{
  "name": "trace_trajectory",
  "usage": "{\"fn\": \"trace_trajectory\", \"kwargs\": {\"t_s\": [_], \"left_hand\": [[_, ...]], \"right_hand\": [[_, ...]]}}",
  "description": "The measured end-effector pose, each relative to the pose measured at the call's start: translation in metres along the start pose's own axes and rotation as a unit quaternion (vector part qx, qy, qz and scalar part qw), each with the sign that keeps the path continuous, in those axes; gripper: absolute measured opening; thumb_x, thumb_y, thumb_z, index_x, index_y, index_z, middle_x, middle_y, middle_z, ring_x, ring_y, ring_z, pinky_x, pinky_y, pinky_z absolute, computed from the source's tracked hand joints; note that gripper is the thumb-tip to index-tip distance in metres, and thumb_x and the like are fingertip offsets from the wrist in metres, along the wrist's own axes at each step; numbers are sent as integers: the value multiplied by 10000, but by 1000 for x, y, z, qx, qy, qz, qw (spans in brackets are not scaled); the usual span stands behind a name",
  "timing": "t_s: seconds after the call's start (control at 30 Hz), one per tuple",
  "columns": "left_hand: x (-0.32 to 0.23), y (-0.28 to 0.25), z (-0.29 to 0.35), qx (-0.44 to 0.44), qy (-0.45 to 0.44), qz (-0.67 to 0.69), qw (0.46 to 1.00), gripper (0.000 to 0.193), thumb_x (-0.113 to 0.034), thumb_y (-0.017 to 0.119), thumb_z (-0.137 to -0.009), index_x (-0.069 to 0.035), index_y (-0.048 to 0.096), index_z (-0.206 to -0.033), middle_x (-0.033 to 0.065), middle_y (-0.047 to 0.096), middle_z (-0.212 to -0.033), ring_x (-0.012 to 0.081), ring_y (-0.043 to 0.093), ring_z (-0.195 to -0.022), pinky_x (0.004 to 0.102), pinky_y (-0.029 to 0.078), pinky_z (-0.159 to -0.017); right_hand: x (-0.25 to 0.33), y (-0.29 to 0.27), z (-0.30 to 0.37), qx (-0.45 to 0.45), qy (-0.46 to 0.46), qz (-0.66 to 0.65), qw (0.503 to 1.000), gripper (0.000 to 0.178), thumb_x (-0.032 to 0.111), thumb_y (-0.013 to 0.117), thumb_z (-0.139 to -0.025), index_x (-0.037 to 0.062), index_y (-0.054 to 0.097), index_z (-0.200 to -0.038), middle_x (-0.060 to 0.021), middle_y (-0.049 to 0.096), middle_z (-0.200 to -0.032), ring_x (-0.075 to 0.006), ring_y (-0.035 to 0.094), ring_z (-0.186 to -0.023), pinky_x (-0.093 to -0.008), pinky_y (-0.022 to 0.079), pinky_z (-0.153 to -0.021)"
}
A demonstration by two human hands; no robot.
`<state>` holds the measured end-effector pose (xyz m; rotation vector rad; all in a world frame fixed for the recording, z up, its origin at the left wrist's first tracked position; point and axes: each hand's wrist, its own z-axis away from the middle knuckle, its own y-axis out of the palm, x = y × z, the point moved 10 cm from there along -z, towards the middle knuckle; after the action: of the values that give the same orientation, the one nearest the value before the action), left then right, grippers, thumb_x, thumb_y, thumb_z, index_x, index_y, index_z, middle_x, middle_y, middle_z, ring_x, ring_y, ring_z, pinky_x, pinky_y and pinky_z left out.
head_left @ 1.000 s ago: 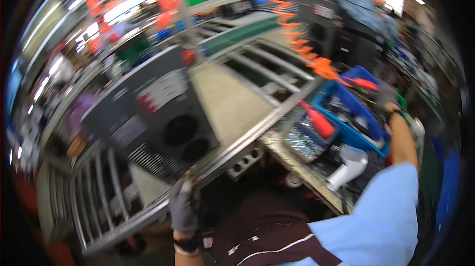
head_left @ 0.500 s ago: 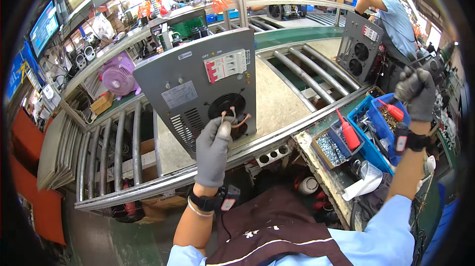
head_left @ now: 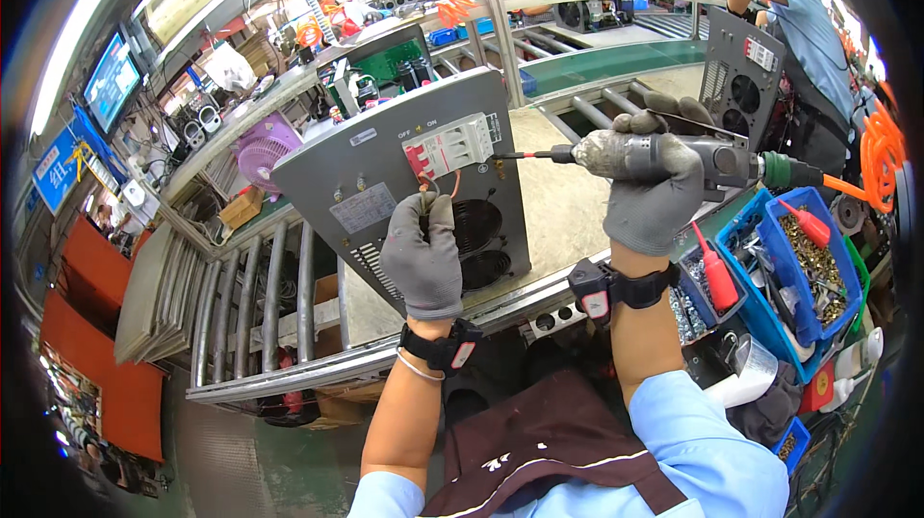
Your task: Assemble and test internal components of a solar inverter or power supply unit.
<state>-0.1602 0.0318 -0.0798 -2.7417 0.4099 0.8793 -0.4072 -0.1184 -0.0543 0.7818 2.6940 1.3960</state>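
A dark grey metal cabinet (head_left: 313, 171) stands upright before me, with a white circuit breaker (head_left: 467, 146) with red switches on its face and two round fan openings (head_left: 476, 225) below. My gloved left hand (head_left: 422, 258) pinches copper-coloured wires (head_left: 456, 184) just under the breaker. Their ends reach its lower edge; whether they sit inside the terminals I cannot tell. My gloved right hand (head_left: 653, 202) is wrapped round a pneumatic screwdriver (head_left: 608, 154), held level. Its thin bit points left, the tip close to the breaker's right side; contact is unclear.
Blue bins (head_left: 807, 268) of screws and red-capped bottles (head_left: 716, 277) stand at the right. An orange air hose (head_left: 881, 157) runs to the screwdriver. Steel rollers (head_left: 269, 287) flank the cabinet. A co-worker (head_left: 804, 32) stands by another cabinet (head_left: 736, 75); a purple fan (head_left: 262, 154) is at left.
My right hand has come in from the far right and now holds the screwdriver near the breaker. My left hand has raised the wires from the fan opening to the breaker's underside.
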Motion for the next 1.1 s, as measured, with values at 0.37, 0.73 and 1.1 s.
{"fn": "trace_trajectory", "kwargs": {"t_s": [0.37,0.73,1.1], "left_hand": [[-6,11,-7,-23,55,-34,998,118,-89,674,-835,-2,625,-898,118,658,-762,195,636,-657,291,496,-622],[-10,24,-14,-5,99,-75,992,123,-142,683,-820,-43,631,-873,112,661,-782,256,656,-686,321,512,-627],[-5,23,-16,-3,114,-72,991,109,-133,677,-816,-49,634,-870,110,661,-801,280,656,-710,335,515,-633]], "right_hand": [[-19,-31,6,-93,21,-51,994,399,153,527,-743,-6,532,-1109,-154,646,-878,-261,625,-756,-397,541,-729],[-5,-39,9,-109,-52,-20,992,422,151,499,-726,21,530,-1126,-153,641,-924,-264,629,-753,-393,548,-732],[3,-38,20,-166,-66,-14,984,424,141,514,-718,-53,540,-1093,-178,626,-876,-274,617,-790,-405,525,-808]]}}
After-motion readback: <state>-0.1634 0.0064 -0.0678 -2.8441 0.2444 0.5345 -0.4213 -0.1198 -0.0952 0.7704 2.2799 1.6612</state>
